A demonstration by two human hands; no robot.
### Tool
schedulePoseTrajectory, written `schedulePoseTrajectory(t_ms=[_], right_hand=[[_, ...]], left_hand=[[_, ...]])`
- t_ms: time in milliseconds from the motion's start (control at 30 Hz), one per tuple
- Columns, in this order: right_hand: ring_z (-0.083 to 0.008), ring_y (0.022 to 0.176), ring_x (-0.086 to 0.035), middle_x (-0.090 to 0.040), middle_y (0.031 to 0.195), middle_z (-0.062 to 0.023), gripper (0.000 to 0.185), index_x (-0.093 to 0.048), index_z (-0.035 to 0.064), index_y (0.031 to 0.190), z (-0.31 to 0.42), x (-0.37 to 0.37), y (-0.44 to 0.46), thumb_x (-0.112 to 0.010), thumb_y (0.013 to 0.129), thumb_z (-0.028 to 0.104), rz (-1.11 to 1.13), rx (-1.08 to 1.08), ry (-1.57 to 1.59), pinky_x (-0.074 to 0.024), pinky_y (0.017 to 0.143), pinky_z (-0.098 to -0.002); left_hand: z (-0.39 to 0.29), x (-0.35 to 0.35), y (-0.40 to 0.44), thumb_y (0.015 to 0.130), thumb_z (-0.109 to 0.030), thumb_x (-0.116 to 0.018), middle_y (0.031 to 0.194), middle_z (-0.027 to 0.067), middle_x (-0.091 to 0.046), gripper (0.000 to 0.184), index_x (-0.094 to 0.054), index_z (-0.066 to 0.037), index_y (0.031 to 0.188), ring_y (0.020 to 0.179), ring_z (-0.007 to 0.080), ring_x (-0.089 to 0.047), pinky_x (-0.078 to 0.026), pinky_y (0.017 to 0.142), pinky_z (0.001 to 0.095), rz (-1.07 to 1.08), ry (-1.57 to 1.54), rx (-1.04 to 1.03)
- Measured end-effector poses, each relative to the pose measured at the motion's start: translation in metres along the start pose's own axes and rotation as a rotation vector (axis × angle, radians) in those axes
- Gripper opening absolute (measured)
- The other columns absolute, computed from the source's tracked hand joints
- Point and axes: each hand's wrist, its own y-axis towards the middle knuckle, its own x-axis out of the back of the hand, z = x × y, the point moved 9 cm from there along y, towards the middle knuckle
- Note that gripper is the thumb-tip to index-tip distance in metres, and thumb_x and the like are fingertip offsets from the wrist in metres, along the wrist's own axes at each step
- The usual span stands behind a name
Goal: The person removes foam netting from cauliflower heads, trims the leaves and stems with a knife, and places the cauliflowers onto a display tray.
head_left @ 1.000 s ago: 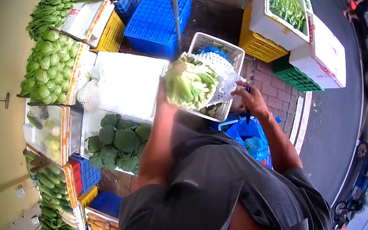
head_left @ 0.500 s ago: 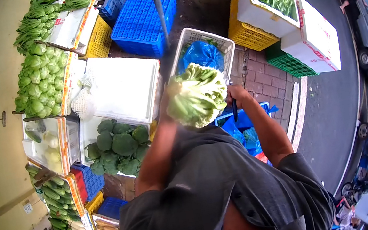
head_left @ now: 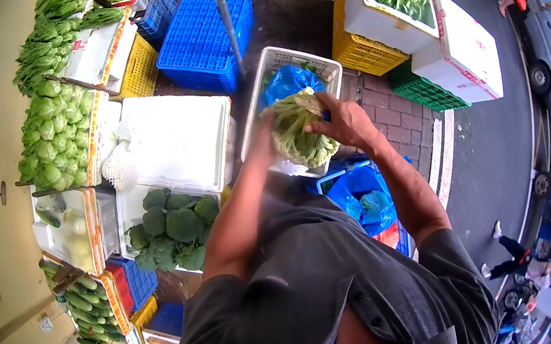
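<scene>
A leafy cabbage head, pale green with thick ribs, is held above a grey plastic crate. My left hand, smeared by motion, grips its left side. My right hand curls over its upper right, the thumb pressed on the leaves. A small dark part of the knife shows between thumb and fingers; the blade is hidden. Inside the crate lie a blue plastic bag and some greens. Something white shows under the head.
Broccoli, a white foam box and stacked green vegetables stand at left. A blue crate and metal pole are ahead. Foam boxes on a yellow crate stand right. A blue bag-lined crate is near my right arm.
The cabbage head has turned and moved slightly right, its leaves now facing another way. My right hand has risen from beside it onto it, and the knife blade no longer shows.
</scene>
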Motion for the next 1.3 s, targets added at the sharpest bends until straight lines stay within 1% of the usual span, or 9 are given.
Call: schedulePoseTrajectory(t_ms=[200, 267, 367, 600, 800, 967, 1067, 1167, 1300], right_hand=[[-0.0327, 0.085, -0.071, -0.071, 0.089, -0.0198, 0.063, -0.057, -0.0001, 0.128, -0.07, -0.018, 0.001, -0.076, 0.082, 0.039, -0.091, -0.132, 0.244, -0.0539, 0.079, -0.0428], [-0.0184, 0.067, -0.064, -0.069, 0.081, -0.0101, 0.052, -0.061, -0.0004, 0.122, -0.111, -0.031, 0.0, -0.073, 0.085, 0.034, -0.156, -0.161, 0.571, -0.0501, 0.06, -0.033], [-0.0074, 0.052, -0.051, -0.063, 0.076, -0.0019, 0.039, -0.063, 0.0034, 0.115, -0.137, -0.041, -0.014, -0.07, 0.087, 0.03, -0.157, -0.347, 0.935, -0.0377, 0.046, -0.0216], [-0.0083, 0.062, -0.059, -0.064, 0.079, -0.0018, 0.023, -0.062, 0.0053, 0.107, -0.19, -0.054, -0.048, -0.062, 0.094, 0.024, -0.27, -0.387, 1.29, -0.0471, 0.052, -0.0223], [-0.0113, 0.043, -0.045, -0.062, 0.069, -0.0003, 0.036, -0.063, 0.0086, 0.102, -0.213, -0.074, -0.086, -0.059, 0.094, 0.043, -0.329, -0.458, 1.652, -0.0413, 0.044, -0.0281], [-0.0123, 0.04, -0.047, -0.066, 0.07, -0.0006, 0.035, -0.066, 0.0112, 0.099, -0.236, -0.112, -0.099, -0.061, 0.088, 0.043, -0.28, -0.567, 1.778, -0.0428, 0.04, -0.0275], [-0.0132, 0.043, -0.047, -0.062, 0.07, -0.003, 0.031, -0.065, 0.009, 0.102, -0.213, -0.101, -0.093, -0.057, 0.093, 0.038, -0.215, -0.493, 1.645, -0.0411, 0.042, -0.0277], [-0.0162, 0.056, -0.057, -0.066, 0.078, -0.0083, 0.032, -0.066, 0.0024, 0.107, -0.249, -0.126, -0.077, -0.054, 0.097, 0.031, -0.137, -0.326, 1.159, -0.0473, 0.053, -0.0306], [-0.016, 0.071, -0.061, -0.067, 0.086, -0.0088, 0.04, -0.068, 0.0006, 0.116, -0.186, -0.122, -0.077, -0.063, 0.093, 0.033, 0.007, -0.508, 0.937, -0.0497, 0.061, -0.0322]], left_hand=[[0.004, 0.024, 0.024, 0.098, -0.049, -0.06, 0.133, 0.0109, -0.061, 0.062, -0.052, -0.003, 0.139, 0.121, 0.0205, -0.058, -0.045, 0.104, 0.0362, -0.085, 0.195, -0.053], [0.002, 0.032, 0.028, 0.097, -0.049, -0.062, 0.131, 0.0099, -0.062, 0.062, -0.054, -0.003, 0.138, 0.119, 0.0189, -0.057, -0.045, 0.103, 0.0346, -0.134, 0.285, -0.097], [-0.022, 0.003, 0.012, 0.099, -0.049, -0.059, 0.102, 0.0053, -0.068, 0.05, -0.067, -0.002, 0.115, 0.094, 0.0123, -0.059, -0.048, 0.082, 0.0308, -0.196, 0.585, -0.333], [-0.039, -0.004, 0.021, 0.095, -0.017, -0.071, 0.082, 0.0035, -0.071, 0.015, -0.069, -0.003, 0.093, 0.079, 0.01, -0.063, -0.05, 0.071, 0.0274, -0.262, 0.815, -0.497], [-0.061, 0.01, 0.042, 0.093, -0.025, -0.075, 0.073, -0.0006, -0.065, 0.026, -0.066, -0.001, 0.089, 0.067, 0.0059, -0.054, -0.045, 0.061, 0.0256, -0.356, 0.773, -0.551], [-0.045, -0.004, 0.058, 0.094, -0.034, -0.072, 0.115, 0.0194, -0.07, 0.047, -0.064, 0.004, 0.121, 0.108, 0.0239, -0.066, -0.051, 0.094, 0.0358, -0.375, 1.179, -0.454], [-0.061, -0.064, 0.03, 0.094, -0.032, -0.072, 0.117, 0.019, -0.069, 0.046, -0.063, 0.003, 0.123, 0.11, 0.0251, -0.066, -0.05, 0.094, 0.0362, -0.248, 1.071, -0.49], [-0.039, -0.142, 0.0, 0.082, -0.022, -0.08, 0.115, 0.0195, -0.069, 0.045, -0.065, -0.001, 0.119, 0.109, 0.0351, -0.065, -0.051, 0.094, 0.0392, 0.244, 1.45, -0.575], [0.028, -0.111, -0.007, 0.078, -0.057, -0.073, 0.13, 0.0174, -0.064, 0.068, -0.065, -0.012, 0.129, 0.134, 0.0386, -0.044, -0.029, 0.115, 0.0515, 0.335, 2.046, -0.079]])
